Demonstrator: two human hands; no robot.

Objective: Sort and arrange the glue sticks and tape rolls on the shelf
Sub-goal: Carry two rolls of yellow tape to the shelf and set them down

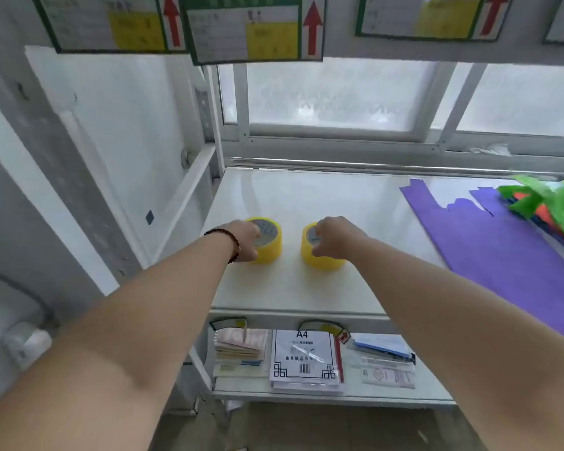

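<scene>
While 2 yellow tape rolls, L (267, 240) & R (319, 252), lie side by side on shelf (306, 196), each gripped by left hand (246, 240), right hand (334, 237); glue sticks unseen, sorting judged partly done.

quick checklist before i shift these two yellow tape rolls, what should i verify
1. Left hand grips the left tape roll, fingers curled over its top: ok.
2. Right hand grips the right tape roll: ok.
3. Rolls stand apart, a gap of bare shelf between them: ok.
4. Free shelf behind the rolls to push them back: ok.
5. Purple sheet lies to the right, apart from the rolls: ok.
6. Glue sticks located: cannot tell, none in view.
</scene>
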